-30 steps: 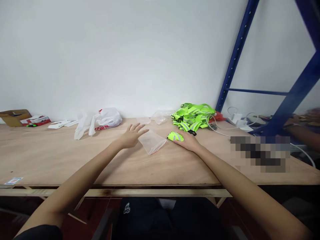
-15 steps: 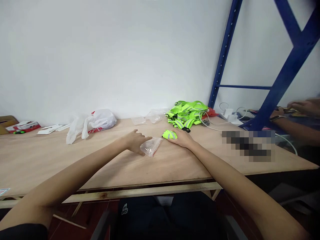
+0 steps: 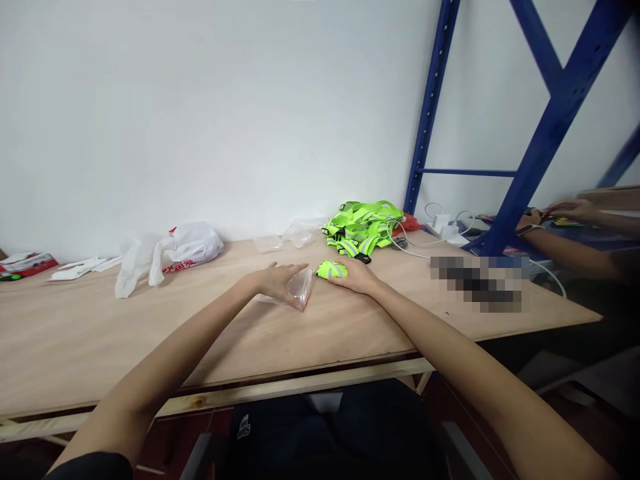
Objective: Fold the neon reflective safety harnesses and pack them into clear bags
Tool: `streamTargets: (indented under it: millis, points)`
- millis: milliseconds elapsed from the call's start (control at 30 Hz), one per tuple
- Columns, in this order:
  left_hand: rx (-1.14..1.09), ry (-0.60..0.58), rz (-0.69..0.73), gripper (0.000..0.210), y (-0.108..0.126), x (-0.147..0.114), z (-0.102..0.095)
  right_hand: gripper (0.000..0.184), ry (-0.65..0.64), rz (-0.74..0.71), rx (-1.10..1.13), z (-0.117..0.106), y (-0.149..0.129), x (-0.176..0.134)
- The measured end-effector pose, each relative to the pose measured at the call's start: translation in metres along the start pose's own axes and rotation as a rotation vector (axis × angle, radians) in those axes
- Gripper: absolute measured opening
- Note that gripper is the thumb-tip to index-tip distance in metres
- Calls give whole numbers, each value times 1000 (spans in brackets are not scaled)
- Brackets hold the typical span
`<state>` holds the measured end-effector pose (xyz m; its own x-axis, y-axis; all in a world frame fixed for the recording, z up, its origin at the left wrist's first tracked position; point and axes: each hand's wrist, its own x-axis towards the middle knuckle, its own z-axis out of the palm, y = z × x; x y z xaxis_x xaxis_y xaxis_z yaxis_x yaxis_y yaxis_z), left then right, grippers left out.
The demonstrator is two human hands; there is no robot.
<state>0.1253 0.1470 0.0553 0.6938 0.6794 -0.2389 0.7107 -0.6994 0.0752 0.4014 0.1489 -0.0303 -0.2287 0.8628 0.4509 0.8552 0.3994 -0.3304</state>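
My left hand (image 3: 276, 280) is round a small clear zip bag (image 3: 302, 287) with a red line along its mouth. The thumb is at the near side and the fingers at the far side, and part of the bag lies beneath the palm. Just right of the bag's mouth, my right hand (image 3: 354, 275) holds a folded bundle of neon yellow-green reflective strap (image 3: 331, 269) against the tabletop. Its fingertips are partly hidden behind the bundle. Behind that hand lies a loose heap of the same reflective straps (image 3: 365, 225) with black buckles.
More clear bags (image 3: 300, 233) lie by the wall. To the left are a white carrier bag (image 3: 195, 243) and white pieces (image 3: 83, 268). White cables and plugs (image 3: 443, 227) sit near the blue rack post (image 3: 525, 173). A co-worker's hands (image 3: 565, 212) show at far right.
My left hand has moved over the clear bag and closed round it, its fingers before spread at the bag's edge. My right hand keeps the strap bundle. The view has shifted to the right.
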Motion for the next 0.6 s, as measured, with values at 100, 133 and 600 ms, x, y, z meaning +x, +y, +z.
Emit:
streamTargets:
  millis: [100,133,600]
  points:
    - [-5,-26,7,137,-1,-4,2,53,23,18,26,1,1,-1]
    - [-7,-27,4,135,-1,-4,3,53,30,25,34,0,1,-1]
    - [-57,60,-23,124,4,6,10,52,17,12,141,-6,-8,-6]
